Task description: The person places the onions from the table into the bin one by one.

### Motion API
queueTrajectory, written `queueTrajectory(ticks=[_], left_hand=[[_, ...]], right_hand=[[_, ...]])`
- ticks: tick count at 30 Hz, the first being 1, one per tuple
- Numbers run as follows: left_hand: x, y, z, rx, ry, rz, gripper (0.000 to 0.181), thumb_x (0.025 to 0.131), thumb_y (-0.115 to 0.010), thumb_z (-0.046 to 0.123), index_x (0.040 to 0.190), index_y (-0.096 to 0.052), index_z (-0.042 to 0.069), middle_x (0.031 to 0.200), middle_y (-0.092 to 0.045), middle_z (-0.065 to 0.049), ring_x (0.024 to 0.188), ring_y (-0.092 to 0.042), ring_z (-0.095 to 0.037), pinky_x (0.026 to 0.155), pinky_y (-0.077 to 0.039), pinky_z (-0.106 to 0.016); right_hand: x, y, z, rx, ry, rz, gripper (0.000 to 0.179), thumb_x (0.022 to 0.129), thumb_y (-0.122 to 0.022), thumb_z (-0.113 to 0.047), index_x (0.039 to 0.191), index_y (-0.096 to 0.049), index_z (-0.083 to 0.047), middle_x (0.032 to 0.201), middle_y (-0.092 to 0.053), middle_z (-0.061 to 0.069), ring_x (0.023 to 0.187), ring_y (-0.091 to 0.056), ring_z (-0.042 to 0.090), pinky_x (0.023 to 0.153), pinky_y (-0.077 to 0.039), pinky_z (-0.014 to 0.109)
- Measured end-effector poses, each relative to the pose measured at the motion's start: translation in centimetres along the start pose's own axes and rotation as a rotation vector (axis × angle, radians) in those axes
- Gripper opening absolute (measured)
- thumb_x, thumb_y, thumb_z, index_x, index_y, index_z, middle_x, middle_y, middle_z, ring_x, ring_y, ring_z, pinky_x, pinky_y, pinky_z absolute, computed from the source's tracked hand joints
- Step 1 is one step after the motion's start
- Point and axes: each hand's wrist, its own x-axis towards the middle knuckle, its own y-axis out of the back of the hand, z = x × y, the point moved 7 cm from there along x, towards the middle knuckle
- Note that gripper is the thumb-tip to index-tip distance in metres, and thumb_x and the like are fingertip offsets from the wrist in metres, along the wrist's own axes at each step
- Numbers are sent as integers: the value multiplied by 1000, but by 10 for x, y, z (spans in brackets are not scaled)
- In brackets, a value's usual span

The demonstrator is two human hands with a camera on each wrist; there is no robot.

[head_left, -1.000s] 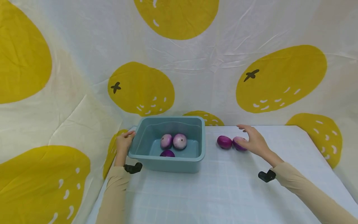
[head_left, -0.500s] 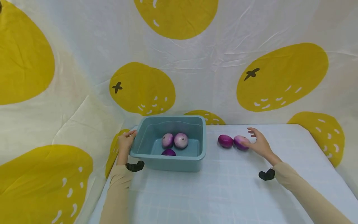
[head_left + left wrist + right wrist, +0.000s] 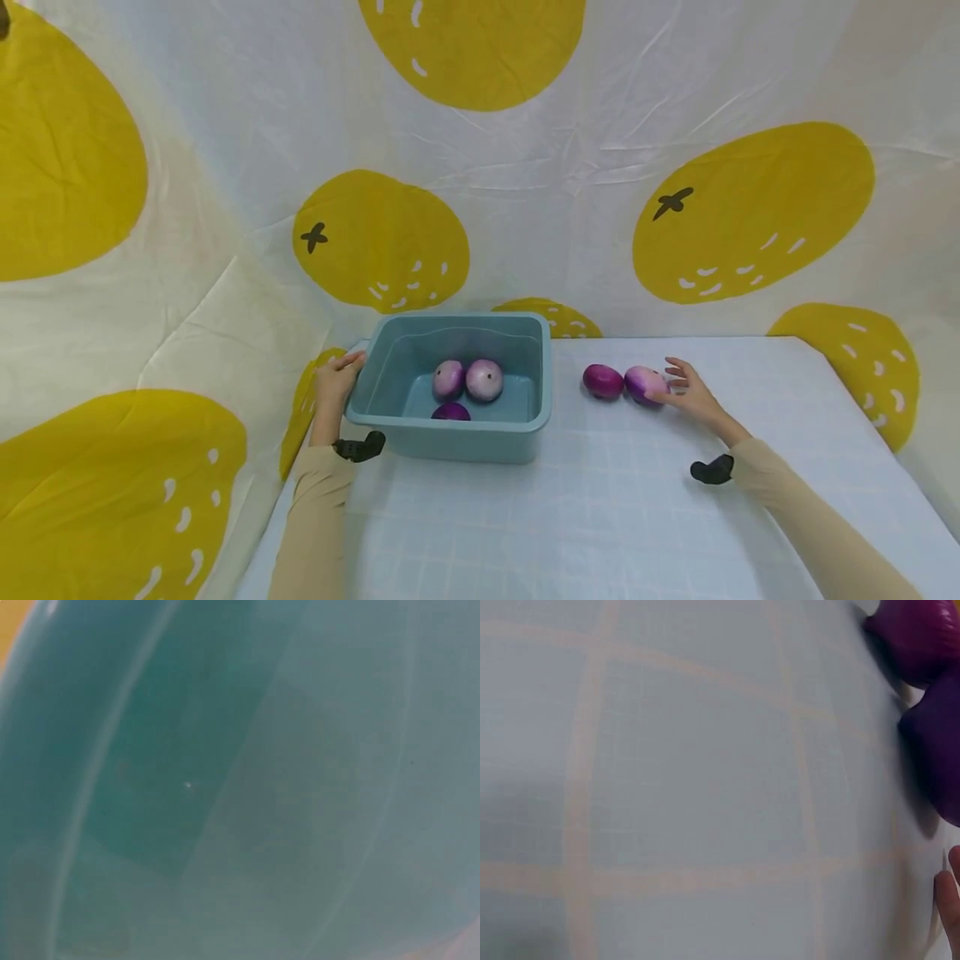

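Note:
A blue-green plastic bin [image 3: 461,442] stands on the table with three red onions [image 3: 483,381] inside; the bin's front wall hides part of the nearest one. My left hand [image 3: 336,392] holds the left rim of the bin, whose side fills the left wrist view. To the right of the bin lie two more onions side by side, a magenta one [image 3: 603,382] and a paler purple-and-white one [image 3: 643,385]. Beside the paler onion is my right hand [image 3: 693,400], its thumb at the onion's front and its fingers spread apart. The right wrist view catches fingertips [image 3: 949,900] just below the dark onion [image 3: 939,750].
A pale checked cloth [image 3: 570,517] covers the table. White fabric with large yellow fruit prints hangs behind and along the left side, close to the bin's back. Both wrists carry small black cameras [image 3: 712,469].
My right hand has moved right and slightly down, from above the paler onion to its right side. The left hand keeps its place at the bin's rim.

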Motion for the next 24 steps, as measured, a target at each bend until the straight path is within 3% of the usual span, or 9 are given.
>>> queueTrajectory(ticks=[10,24], left_hand=[[1,0,0,-14,31,-4,42,93,-62,27,126,-62,1,138,-53,-23,127,-47,-39,110,-35,-48],[2,-1,-3,-57,63,-9,43,93,-62,27,127,-62,1,139,-52,-21,129,-46,-37,111,-33,-47]], right_hand=[[11,-13,4,-26,-31,-30,100,80,-77,-37,152,-14,-6,150,-26,31,134,-29,49,107,-28,65],[13,-22,0,-75,-29,-41,95,81,-75,-40,150,-20,-6,149,-28,29,129,-37,46,104,-34,64]])
